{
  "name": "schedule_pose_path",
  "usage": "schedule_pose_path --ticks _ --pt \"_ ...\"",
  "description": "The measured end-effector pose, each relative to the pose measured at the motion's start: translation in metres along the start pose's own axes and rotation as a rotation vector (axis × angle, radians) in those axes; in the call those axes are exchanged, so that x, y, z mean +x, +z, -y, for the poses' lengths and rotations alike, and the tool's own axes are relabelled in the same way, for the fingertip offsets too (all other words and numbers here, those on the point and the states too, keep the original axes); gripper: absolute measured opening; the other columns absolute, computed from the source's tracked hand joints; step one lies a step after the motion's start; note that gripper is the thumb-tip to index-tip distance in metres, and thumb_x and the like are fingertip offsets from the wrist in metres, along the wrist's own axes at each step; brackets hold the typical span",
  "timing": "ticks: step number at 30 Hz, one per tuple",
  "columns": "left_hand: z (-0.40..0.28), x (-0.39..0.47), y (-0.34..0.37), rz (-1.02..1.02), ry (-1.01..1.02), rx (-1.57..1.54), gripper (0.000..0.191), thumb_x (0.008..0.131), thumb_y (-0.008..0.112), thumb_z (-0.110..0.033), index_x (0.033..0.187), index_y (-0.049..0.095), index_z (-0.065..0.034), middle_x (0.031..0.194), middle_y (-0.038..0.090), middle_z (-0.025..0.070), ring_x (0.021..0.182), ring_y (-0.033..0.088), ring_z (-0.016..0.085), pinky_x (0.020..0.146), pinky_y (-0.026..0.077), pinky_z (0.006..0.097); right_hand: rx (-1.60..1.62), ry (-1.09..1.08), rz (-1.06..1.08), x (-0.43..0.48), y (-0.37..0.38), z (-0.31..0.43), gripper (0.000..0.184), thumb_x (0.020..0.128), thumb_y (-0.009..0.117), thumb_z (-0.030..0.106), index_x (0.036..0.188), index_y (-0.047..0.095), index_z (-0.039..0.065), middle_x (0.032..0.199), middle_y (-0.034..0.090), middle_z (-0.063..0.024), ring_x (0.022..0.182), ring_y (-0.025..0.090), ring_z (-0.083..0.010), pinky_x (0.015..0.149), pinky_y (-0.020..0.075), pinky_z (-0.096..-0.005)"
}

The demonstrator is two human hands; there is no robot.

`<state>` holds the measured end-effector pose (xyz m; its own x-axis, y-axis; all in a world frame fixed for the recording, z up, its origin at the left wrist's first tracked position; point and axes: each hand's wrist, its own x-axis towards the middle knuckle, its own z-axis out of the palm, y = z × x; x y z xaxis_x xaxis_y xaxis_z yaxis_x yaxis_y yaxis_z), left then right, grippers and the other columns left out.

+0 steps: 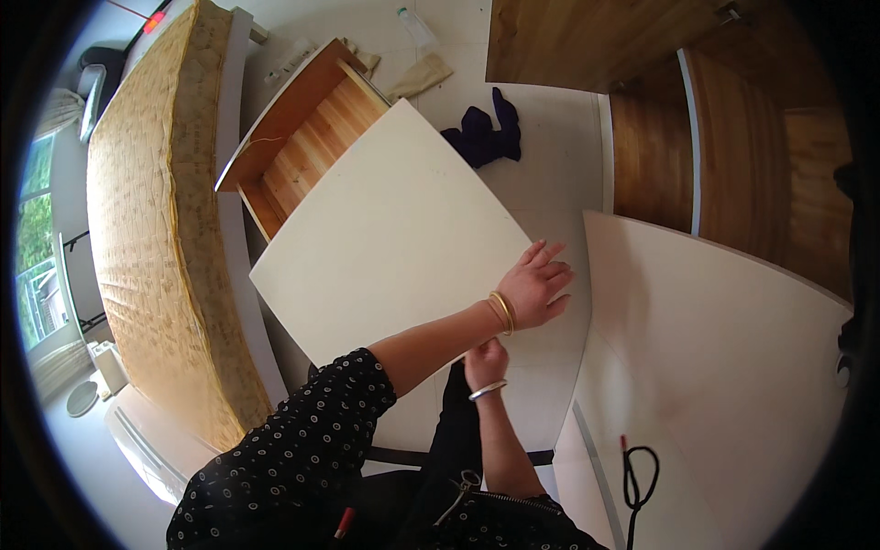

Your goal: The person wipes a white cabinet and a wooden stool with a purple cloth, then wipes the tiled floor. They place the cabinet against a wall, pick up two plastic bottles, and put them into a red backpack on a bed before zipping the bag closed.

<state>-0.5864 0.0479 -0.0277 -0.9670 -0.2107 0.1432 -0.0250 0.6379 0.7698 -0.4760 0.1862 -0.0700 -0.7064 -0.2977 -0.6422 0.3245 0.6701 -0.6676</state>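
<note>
A small cabinet with a white top (392, 240) stands turned at an angle before me, its wooden drawer (309, 130) pulled out on the far left side. My left hand (536, 287), with a gold bangle at the wrist, reaches across to the right edge of the top. Its fingers are spread, and nothing shows in them. Below that wrist, my right hand (487, 363) is curled near the cabinet's near right edge, a silver bangle on its wrist. The left forearm partly covers it, so whether it grips the edge is not visible.
A bed with a wrapped mattress (137, 227) stands at left. On the right, a wooden wardrobe (653, 151) has a white door (687, 323) swung out. Dark cloth (485, 130), beige cloth (419, 77) and a plastic bottle (416, 27) lie on the tiled floor.
</note>
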Motion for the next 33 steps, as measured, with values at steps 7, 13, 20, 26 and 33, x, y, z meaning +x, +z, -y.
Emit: schedule_pose_path --ticks 7,13,20,26,33 --pt "0.101 -0.069 -0.165 -0.201 -0.166 0.146 0.059 0.074 0.078 -0.014 0.129 0.057 -0.0089 0.133 0.055 0.0098 0.132 0.043 0.034 0.112 0.032 0.0467 0.121 0.099 -0.111 0.015 -0.014 -0.014 0.043 0.087 0.070 0.040 0.083 0.067 -0.003 0.058 0.059 -0.0036 0.045 0.055 -0.0114 0.043 0.0465 -0.0293" --pt "0.315 -0.128 -0.383 -0.457 -0.518 0.445 0.050 0.092 0.063 -0.034 0.128 0.056 -0.0016 0.131 0.056 0.0193 0.123 0.050 0.038 0.104 0.040 0.0424 -0.141 -0.194 -0.717 0.014 0.039 -0.009 0.055 0.095 0.053 0.047 0.101 0.058 -0.007 0.089 0.065 -0.0200 0.075 0.063 -0.0328 0.066 0.0505 -0.0416" --pt "0.428 -0.147 -0.430 0.127 -0.974 -0.142 0.095 0.088 0.043 -0.074 0.139 0.043 0.0064 0.137 0.051 0.0212 0.134 0.041 0.026 0.110 0.032 0.0357 -0.337 0.121 -0.847 0.007 0.053 0.005 0.069 0.096 0.042 0.058 0.100 0.053 -0.010 0.091 0.061 -0.0279 0.080 0.058 -0.0393 0.075 0.0479 -0.0464" --pt "0.357 -0.172 -0.367 0.360 -0.845 -0.360 0.117 0.077 0.041 -0.086 0.143 0.031 0.0107 0.141 0.042 0.0311 0.134 0.040 0.037 0.111 0.032 0.0403 -0.244 0.174 -0.872 0.013 0.053 0.008 0.074 0.094 0.038 0.062 0.094 0.053 -0.010 0.090 0.060 -0.0300 0.081 0.057 -0.0424 0.075 0.0453 -0.0504" --pt "0.316 -0.183 -0.307 0.396 -0.680 -0.500 0.114 0.084 0.041 -0.079 0.142 0.022 0.0175 0.146 0.029 0.0361 0.140 0.028 0.040 0.116 0.022 0.0399 -0.350 0.169 -0.835 0.010 0.052 0.011 0.075 0.096 0.034 0.061 0.096 0.056 -0.011 0.093 0.062 -0.0292 0.083 0.060 -0.0414 0.076 0.0479 -0.0487"
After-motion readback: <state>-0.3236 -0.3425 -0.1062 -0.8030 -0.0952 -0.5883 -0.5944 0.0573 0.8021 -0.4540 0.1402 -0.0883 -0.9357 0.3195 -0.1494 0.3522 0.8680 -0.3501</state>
